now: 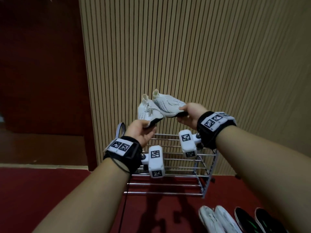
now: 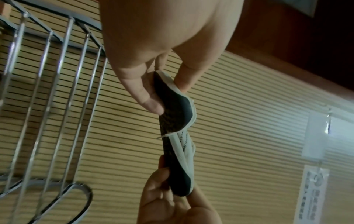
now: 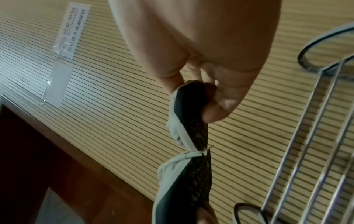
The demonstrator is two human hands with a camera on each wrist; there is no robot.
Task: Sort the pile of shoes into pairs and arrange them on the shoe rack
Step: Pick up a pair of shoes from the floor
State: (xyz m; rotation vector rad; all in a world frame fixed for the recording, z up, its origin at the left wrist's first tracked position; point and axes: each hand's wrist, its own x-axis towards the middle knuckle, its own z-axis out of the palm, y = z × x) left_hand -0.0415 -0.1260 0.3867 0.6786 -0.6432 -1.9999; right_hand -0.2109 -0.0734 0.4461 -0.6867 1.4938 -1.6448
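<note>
Slatted wall behind the rack (image 1: 176, 165); left hand (image 1: 139, 133) and right hand (image 1: 190, 115) each pinch a white shoe (image 1: 148, 111) by its toe; heels touching, either could slip off the bars.

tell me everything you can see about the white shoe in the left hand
The white shoe is a small sock-like sneaker with a knit-looking upper, white laces, a tall ankle collar and a dark textured sole edged in white. It is held in the air above the shoe rack, toe toward the person, heel up toward the slatted wall. The left hand pinches its toe, fingers under the sole. Its heel side meets the matching shoe, which the right hand holds.
</note>
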